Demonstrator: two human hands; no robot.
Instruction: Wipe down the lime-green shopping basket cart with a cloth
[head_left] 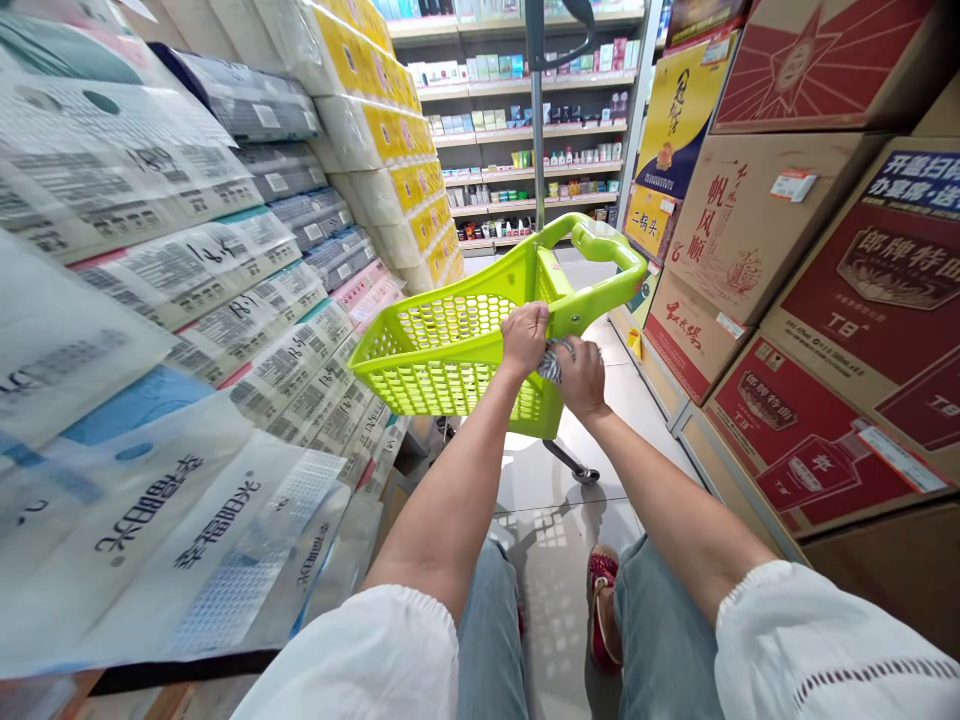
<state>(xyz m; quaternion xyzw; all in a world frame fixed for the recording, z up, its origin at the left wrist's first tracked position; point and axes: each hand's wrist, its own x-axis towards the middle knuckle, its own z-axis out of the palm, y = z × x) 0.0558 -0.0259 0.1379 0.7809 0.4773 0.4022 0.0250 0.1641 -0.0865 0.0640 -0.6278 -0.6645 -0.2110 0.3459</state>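
Note:
A lime-green plastic shopping cart [457, 345] stands in the aisle in front of me, turned sideways, with lattice holes in its basket walls. My left hand [525, 338] is closed over the upper rim of the basket, near the handle end. Just right of it, my right hand [583, 378] is closed on a crumpled grey-and-white striped cloth [551, 362], against the basket's side below the handle [626, 275]. The fingertips of my right hand are partly hidden. A caster wheel [586, 476] shows below the basket on the tiled floor.
Stacked tissue packs [247, 260] lean along the left, with yellow-and-white paper bundles [405, 190] beyond. Printed liquor cartons [795, 400] line the right side. A grey metal pole [538, 150] rises behind the cart. Farther back, shelves [525, 130] hold small boxes and bottles.

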